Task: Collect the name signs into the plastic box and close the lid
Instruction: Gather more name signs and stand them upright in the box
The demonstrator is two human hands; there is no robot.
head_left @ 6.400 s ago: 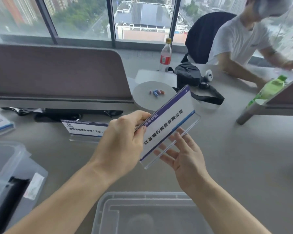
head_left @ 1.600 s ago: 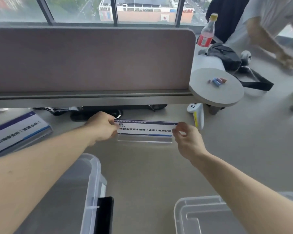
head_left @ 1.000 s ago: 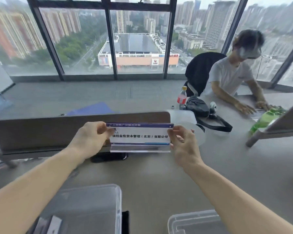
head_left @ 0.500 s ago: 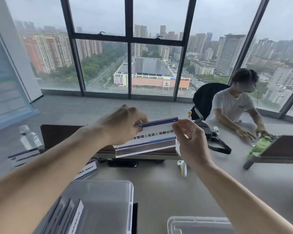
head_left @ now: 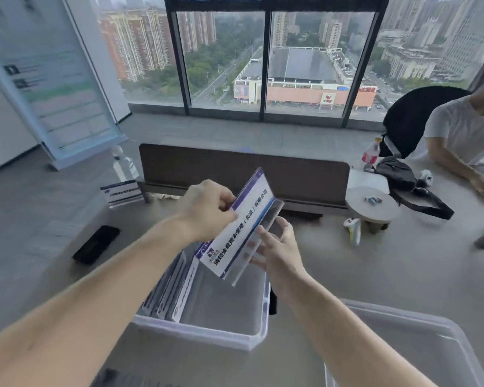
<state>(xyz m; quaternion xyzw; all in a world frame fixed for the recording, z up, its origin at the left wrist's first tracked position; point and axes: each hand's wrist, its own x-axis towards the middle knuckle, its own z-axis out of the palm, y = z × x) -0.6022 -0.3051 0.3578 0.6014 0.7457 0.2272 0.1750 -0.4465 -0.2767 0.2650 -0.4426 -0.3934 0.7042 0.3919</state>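
Holding name sign (head_left: 242,227) tilted above plastic box (head_left: 204,335), left grip (head_left: 207,208) pinching its edge, right grip (head_left: 282,252) flat-fingered behind it

We see the name sign (head_left: 242,227) as a clear, glossy acrylic holder around a smooth white paper insert printed with blue bands. The fingers of the right hand (head_left: 280,255) show blurred through its transparent foot. The plastic box (head_left: 210,335) looks translucent, milky and smooth, with a faint sheen along its rim. The stored signs (head_left: 173,291) inside it look like the same clear plastic and paper. The lid (head_left: 403,339) is the same cloudy plastic. The desk (head_left: 375,280) is an even, matt grey. The divider (head_left: 291,174) looks like matt brown felt cloth. The bag (head_left: 394,174) looks like black woven cloth, and the bottle (head_left: 123,166) like clear plastic.
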